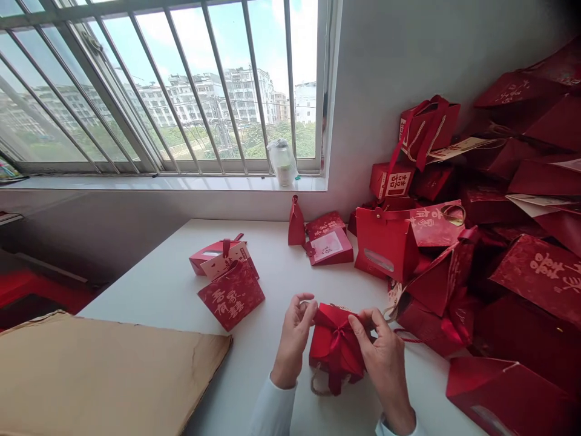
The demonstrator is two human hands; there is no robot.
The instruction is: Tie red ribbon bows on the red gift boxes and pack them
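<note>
A small red gift box sits on the white table in front of me, with a shiny red ribbon tied in a bow across its top. One ribbon tail hangs down the near side, by a twisted cord handle. My left hand is closed at the bow's left loop, thumb and fingers pinched together. On the other side, my right hand pinches the right loop, its thumb pressed on the ribbon. The right hand's curled fingers are partly hidden behind its thumb.
A large heap of red gift boxes and bags rises on the right. Several red boxes stand at the table's left, others near the wall. Flat cardboard lies front left. A wrapped jar stands on the windowsill.
</note>
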